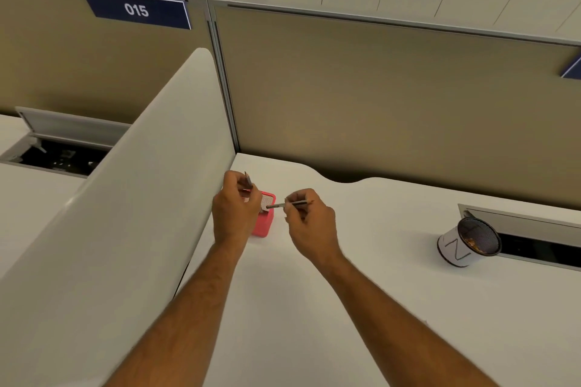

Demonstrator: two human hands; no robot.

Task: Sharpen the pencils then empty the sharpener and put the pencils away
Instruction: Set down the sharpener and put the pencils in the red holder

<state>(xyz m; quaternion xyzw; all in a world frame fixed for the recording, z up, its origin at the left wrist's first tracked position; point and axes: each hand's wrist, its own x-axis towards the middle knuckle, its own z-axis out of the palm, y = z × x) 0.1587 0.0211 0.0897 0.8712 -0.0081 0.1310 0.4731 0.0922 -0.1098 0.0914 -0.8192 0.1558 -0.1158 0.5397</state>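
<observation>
A red mesh pencil holder [265, 223] stands on the white desk [345, 292] next to the left divider. My left hand [234, 209] is closed around a dark pencil [249, 180] that points up, just above and left of the holder. It may also grip a small patterned item, which I cannot identify. My right hand [306, 217] pinches a second pencil [290, 204] held level, its left end at the holder's top rim. I cannot make out a sharpener.
A white divider panel [141, 198] rises along the desk's left side. A black mesh cup with a white sleeve [465, 243] stands at the right, shavings inside it. Behind it runs an open cable tray [534, 229]. A fabric partition [377, 104] closes the back.
</observation>
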